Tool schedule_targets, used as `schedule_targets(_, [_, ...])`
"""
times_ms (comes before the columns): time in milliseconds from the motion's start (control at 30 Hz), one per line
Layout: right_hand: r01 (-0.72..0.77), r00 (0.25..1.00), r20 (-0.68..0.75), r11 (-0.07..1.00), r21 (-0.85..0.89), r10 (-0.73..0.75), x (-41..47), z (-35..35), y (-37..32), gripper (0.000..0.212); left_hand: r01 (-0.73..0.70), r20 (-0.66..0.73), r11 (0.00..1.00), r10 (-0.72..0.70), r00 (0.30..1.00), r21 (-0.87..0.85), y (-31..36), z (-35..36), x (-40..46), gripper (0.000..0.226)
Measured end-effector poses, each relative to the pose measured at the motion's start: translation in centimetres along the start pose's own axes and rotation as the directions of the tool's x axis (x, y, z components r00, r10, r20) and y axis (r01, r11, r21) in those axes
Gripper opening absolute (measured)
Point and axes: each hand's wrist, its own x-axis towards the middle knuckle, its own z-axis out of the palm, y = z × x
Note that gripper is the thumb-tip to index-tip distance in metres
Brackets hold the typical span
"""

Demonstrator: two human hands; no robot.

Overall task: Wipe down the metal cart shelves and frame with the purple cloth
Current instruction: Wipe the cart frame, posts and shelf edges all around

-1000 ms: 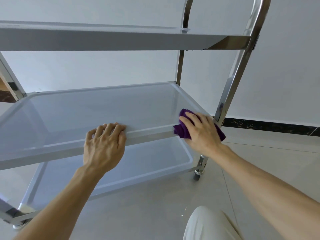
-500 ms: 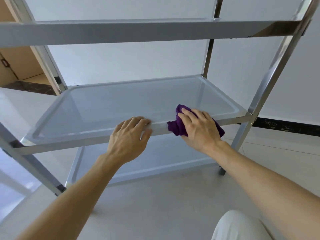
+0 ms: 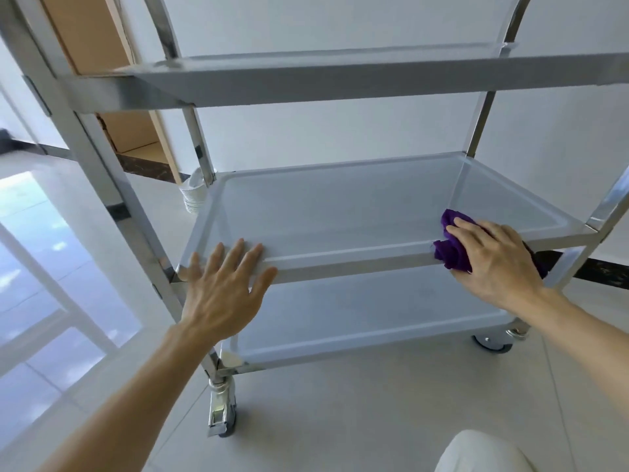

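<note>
Right hand (image 3: pixel 497 260) presses bunched purple cloth (image 3: pixel 451 248) onto middle shelf (image 3: pixel 340 212) front rim, apparently gripping it. Left hand (image 3: pixel 223 287) flat on rim, fingers (image 3: pixel 238 253) spread wide.

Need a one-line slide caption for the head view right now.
Right hand presses purple cloth on middle shelf front rim; left hand rests flat there.

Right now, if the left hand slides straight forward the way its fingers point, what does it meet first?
Probably nothing soon: the left hand lies flat on the front rim of the middle shelf, fingers pointing over its bare surface. The shelf's raised back rim looks like the first obstacle, though depth is unclear.
</note>
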Motion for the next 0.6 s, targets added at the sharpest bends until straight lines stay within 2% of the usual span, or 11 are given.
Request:
schedule_targets(133, [-0.005,0.997,-0.081,1.0,-0.005,0.005,-0.2,0.1,-3.2,0.07,0.002,-0.025,1.0,-0.003,1.0,-0.024,0.1,0.5,0.0,0.082])
schedule_targets(233, [0.053,0.991,-0.129,0.997,0.049,-0.046,0.2,-0.8,-8.9,0.066,-0.009,-0.04,1.0,0.008,0.999,-0.03,0.1,0.6,-0.1,0.082])
schedule_targets(433, [0.177,0.984,-0.042,0.979,0.101,-0.174,1.2,-1.9,-20.6,0.065,-0.005,-0.037,1.0,0.004,0.999,-0.021,0.0,0.5,-0.3,0.083])
schedule_targets(500, [0.224,0.975,-0.026,0.97,0.099,-0.222,1.5,-2.0,-20.8,0.069,-0.009,-0.046,1.0,0.008,0.999,-0.024,-0.3,0.2,-0.6,0.084])
schedule_targets(600, [0.286,0.958,-0.058,0.946,0.15,-0.281,1.4,-2.4,-17.4,0.074,-0.03,-0.072,0.999,0.027,0.997,-0.04,-0.4,-0.1,-1.1,0.083])
